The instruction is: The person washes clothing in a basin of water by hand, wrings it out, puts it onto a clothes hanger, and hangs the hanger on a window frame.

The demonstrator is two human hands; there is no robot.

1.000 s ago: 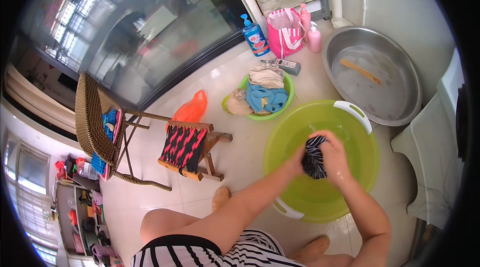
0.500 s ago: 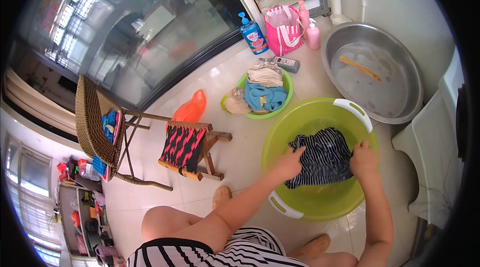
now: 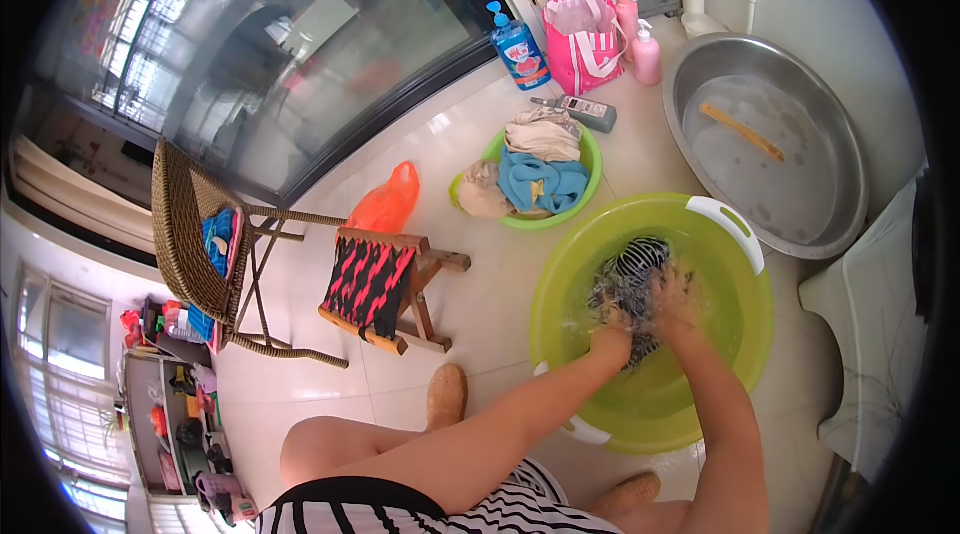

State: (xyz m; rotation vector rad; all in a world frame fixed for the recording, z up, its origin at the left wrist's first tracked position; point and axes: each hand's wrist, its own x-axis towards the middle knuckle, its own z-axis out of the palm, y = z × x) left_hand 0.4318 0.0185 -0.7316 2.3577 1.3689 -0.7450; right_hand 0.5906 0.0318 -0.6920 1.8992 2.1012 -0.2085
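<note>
A dark cloth with white stripes [image 3: 640, 257] lies bunched and partly under water in a large green basin [image 3: 560, 384] with white handles. My right hand [image 3: 675, 302] presses down on its right side, fingers spread and wet. On the cloth's lower left, my left hand [image 3: 612, 332] dips into the splashing water; its fingers are blurred and partly hidden. Water splashes around both hands. What kind of garment the cloth is cannot be made out.
Beyond the basin, a small green tub [image 3: 592, 179] holds blue and beige clothes. A metal basin [image 3: 730, 99] contains a wooden stick [image 3: 742, 132]. A folding stool [image 3: 370, 284], a wicker chair [image 3: 190, 234], a blue pump bottle [image 3: 518, 54] and a pink bag [image 3: 580, 59] stand around.
Both hands have moved inward from the cloth's edges and pushed it down into the water. The cloth, spread out before, is now bunched, and water splashes up.
</note>
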